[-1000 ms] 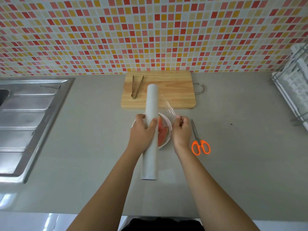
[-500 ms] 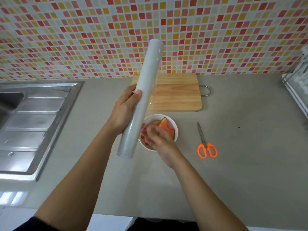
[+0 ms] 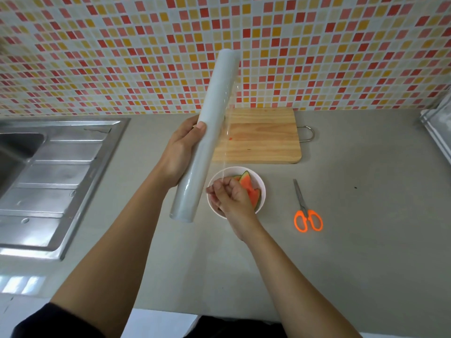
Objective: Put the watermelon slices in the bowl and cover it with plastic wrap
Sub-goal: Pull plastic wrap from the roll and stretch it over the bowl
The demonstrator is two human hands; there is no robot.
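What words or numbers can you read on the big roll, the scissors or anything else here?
None: no words, numbers or signs can be read in this picture.
Plastic wrap roll: plain, no label showing.
Scissors: plain orange handles, no print showing.
Bowl and cutting board: no print showing.

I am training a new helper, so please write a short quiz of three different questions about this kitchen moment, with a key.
1. True or false: the watermelon slices lie in the bowl.
2. Which hand holds the roll of plastic wrap above the counter? A) the left hand B) the right hand
3. Fill the gap: the orange-handled scissors lie on the counter to the ____ of the bowl.

Key
1. True.
2. A. The right hand is closed over the bowl, pinching the free edge of the film.
3. Right.
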